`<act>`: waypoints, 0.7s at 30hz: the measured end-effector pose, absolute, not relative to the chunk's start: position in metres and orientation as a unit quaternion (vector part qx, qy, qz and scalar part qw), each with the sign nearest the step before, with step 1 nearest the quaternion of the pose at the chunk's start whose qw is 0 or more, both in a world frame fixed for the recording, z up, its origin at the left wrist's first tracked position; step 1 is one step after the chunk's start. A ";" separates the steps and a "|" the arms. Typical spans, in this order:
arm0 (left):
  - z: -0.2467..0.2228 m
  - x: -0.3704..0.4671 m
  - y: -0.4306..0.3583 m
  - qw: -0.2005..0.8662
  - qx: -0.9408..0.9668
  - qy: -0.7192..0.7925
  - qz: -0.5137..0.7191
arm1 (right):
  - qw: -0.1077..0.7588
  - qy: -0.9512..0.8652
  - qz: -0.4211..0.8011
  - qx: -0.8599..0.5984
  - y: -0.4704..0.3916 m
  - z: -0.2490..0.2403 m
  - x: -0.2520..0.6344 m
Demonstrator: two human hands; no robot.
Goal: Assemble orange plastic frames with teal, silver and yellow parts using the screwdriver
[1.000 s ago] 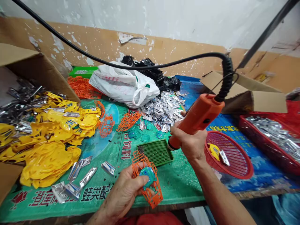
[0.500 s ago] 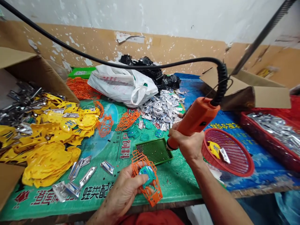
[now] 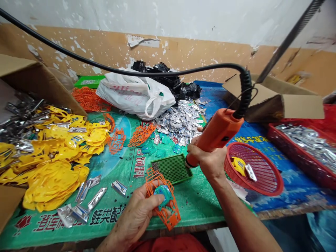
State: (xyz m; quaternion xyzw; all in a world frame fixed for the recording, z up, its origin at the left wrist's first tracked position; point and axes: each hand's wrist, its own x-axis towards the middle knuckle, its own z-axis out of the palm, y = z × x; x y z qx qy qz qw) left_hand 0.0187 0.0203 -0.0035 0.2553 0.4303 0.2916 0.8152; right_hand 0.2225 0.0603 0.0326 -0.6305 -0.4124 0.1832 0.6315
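My left hand pinches an orange lattice-like plastic frame together with a teal plastic piece lying against it, thumb on top. Wrapped around the body of an orange corded electric screwdriver is my right hand. The tool slants, its lower end at the right edge of a green perforated screw tray; its tip is hidden. Small dark screws lie in the tray's left corner. Behind the tray are loose teal pieces and a stack of orange frames.
Yellow plastic parts are heaped on the left beside a cardboard box. Silver metal strips pile up near a white plastic bag. To the right stand a red basket and a red tray. A black cable crosses above.
The view has shifted very slightly. Both hands keep their hold, and the screwdriver stays at the tray's right edge.
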 end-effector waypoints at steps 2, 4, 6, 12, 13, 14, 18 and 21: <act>-0.005 0.019 0.020 0.816 0.257 0.428 0.293 | 0.632 -0.414 0.183 -0.629 0.061 0.031 0.223; -0.005 0.020 0.020 0.816 0.257 0.429 0.289 | 0.633 -0.414 0.187 -0.627 0.061 0.030 0.224; -0.003 0.021 0.020 0.815 0.255 0.435 0.285 | 0.637 -0.413 0.191 -0.622 0.060 0.029 0.224; -0.001 0.023 0.018 0.819 0.264 0.425 0.282 | 0.650 -0.412 0.200 -0.607 0.058 0.031 0.220; -0.002 0.023 0.018 0.817 0.266 0.426 0.282 | 0.653 -0.410 0.200 -0.605 0.058 0.031 0.220; -0.003 0.023 0.018 0.815 0.267 0.429 0.283 | 0.656 -0.407 0.199 -0.604 0.058 0.031 0.219; -0.003 0.025 0.019 0.812 0.262 0.439 0.282 | 0.663 -0.402 0.204 -0.598 0.059 0.034 0.221; 0.002 0.028 0.020 0.809 0.256 0.445 0.286 | 0.677 -0.400 0.201 -0.585 0.060 0.040 0.225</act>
